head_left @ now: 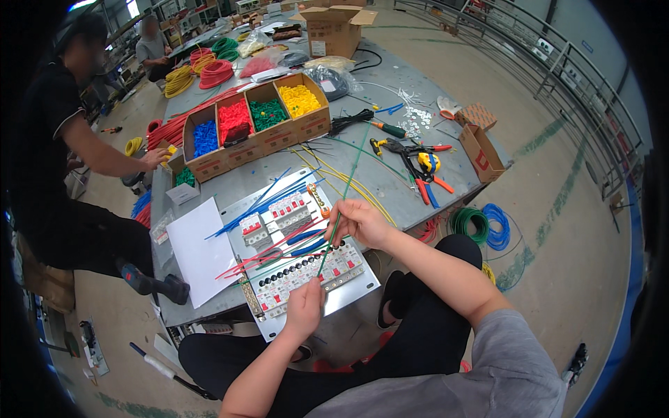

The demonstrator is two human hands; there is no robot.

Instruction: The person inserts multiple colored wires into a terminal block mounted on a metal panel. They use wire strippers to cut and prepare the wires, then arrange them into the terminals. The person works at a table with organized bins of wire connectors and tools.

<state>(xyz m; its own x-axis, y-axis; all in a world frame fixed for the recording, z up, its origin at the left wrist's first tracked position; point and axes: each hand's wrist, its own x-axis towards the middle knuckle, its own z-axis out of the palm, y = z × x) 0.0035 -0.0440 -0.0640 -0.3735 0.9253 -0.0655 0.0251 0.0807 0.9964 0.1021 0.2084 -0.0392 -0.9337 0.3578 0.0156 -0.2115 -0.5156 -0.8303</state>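
Observation:
A thin green wire runs between my two hands and on up past the right one. My left hand is closed on its lower end, over the front edge of a metal mounting plate. Higher up, my right hand pinches the same wire. Beneath them, the plate carries a long row of circuit breakers and two smaller breaker groups, one a grey-white block. Loose blue wires, red wires and a blue-handled hand tool lie across it.
Left of the plate lies white paper. Beyond is a divided cardboard box of blue, red, green and yellow small parts. Cutters, a tape measure and a screwdriver lie right. A co-worker stands left, reaching toward a small box.

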